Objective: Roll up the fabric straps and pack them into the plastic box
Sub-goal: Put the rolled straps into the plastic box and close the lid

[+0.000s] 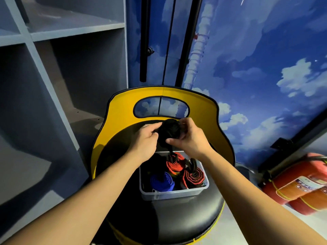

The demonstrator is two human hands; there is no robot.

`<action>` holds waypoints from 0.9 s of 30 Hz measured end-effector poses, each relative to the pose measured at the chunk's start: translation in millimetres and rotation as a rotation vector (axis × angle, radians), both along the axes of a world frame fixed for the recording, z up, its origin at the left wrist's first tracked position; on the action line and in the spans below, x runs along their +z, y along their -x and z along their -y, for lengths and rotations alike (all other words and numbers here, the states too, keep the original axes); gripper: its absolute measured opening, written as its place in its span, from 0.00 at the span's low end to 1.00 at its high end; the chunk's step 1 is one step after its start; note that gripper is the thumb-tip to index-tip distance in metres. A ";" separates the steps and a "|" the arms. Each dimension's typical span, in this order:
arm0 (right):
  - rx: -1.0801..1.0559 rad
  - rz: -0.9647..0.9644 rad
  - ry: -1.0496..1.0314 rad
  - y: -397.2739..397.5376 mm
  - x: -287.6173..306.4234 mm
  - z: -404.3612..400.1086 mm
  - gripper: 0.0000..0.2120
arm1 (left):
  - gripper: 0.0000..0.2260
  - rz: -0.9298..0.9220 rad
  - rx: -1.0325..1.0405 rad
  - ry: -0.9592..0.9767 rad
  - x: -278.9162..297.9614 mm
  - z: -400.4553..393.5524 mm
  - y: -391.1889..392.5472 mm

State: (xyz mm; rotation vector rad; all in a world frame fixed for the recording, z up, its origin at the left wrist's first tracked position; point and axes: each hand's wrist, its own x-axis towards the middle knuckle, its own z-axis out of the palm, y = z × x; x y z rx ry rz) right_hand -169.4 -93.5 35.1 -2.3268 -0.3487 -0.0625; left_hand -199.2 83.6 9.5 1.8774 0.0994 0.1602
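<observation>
Two hands, the left hand [143,138] and right hand [190,138], curl their fingers around a soft black fabric strap roll [170,129] above the clear plastic box [174,192], which looks light and limp, likely unwinding unless pinched across its flat sides.

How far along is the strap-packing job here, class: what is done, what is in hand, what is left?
Done: a blue roll and two red rolls already sit in the clear plastic box. In hand: the left hand and right hand both grip a black strap roll above the box, its tail hanging down. Left: finishing that roll and placing it in the box. No other loose straps are visible.
</observation>
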 end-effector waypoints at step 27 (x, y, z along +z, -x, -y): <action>-0.220 -0.086 -0.133 -6.3 -47.4 106.7 0.33 | 0.18 0.135 -0.634 -1.067 -76.3 64.1 -33.8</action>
